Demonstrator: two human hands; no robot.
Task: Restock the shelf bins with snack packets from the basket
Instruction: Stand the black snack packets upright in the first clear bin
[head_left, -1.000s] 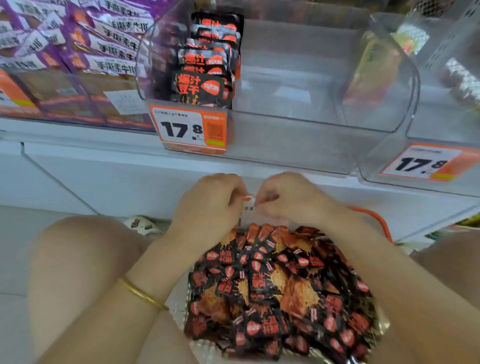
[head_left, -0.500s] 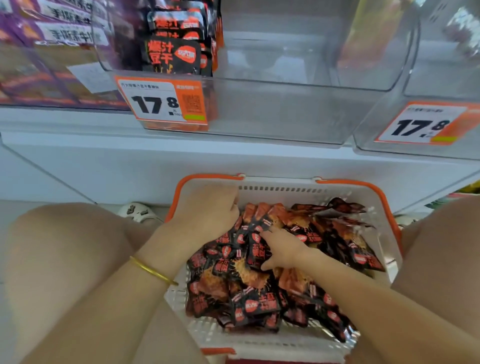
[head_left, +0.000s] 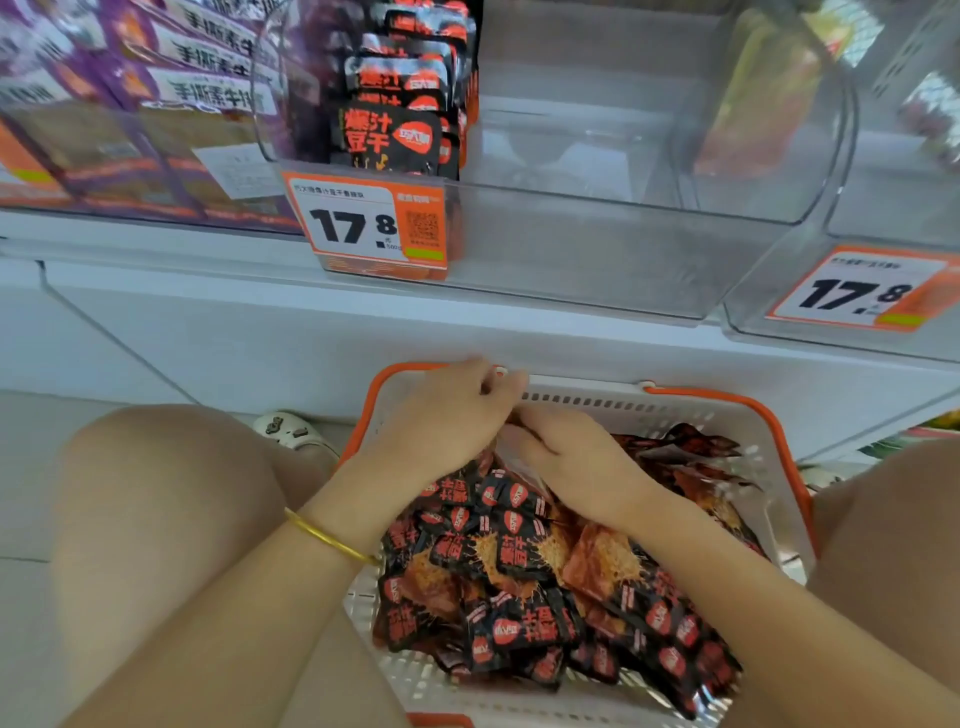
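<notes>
At the far edge of the white, orange-rimmed basket (head_left: 727, 401), your left hand (head_left: 447, 415) and right hand (head_left: 576, 460) curl together, grip unclear. Black-and-red snack packets (head_left: 519, 553) heap inside; the clear plastic shelf bin (head_left: 623, 254) holds only one row.

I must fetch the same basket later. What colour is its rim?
Orange rim on a white basket; the head view shows it best.
</notes>
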